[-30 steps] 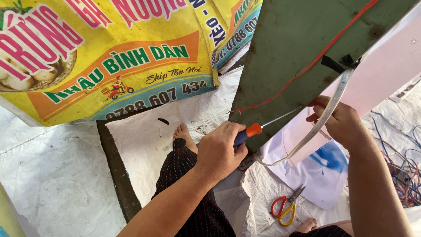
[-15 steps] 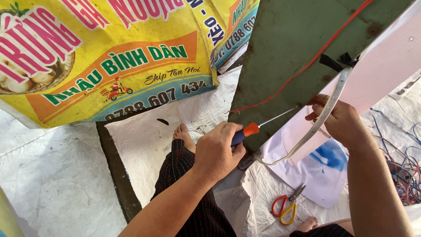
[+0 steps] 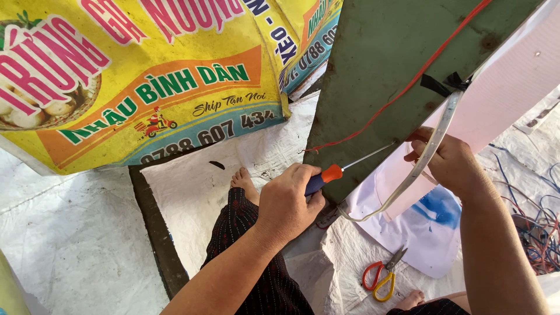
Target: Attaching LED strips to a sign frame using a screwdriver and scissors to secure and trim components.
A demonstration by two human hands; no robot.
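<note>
Gripping one screwdriver [image 3: 344,170], left hand [image 3: 290,201], one scissors [image 3: 382,276]

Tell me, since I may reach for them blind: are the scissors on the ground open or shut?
Shut, nearly: the scissors lie flat on the white sheet, blades together in one point, red and yellow loops side by side.
</note>
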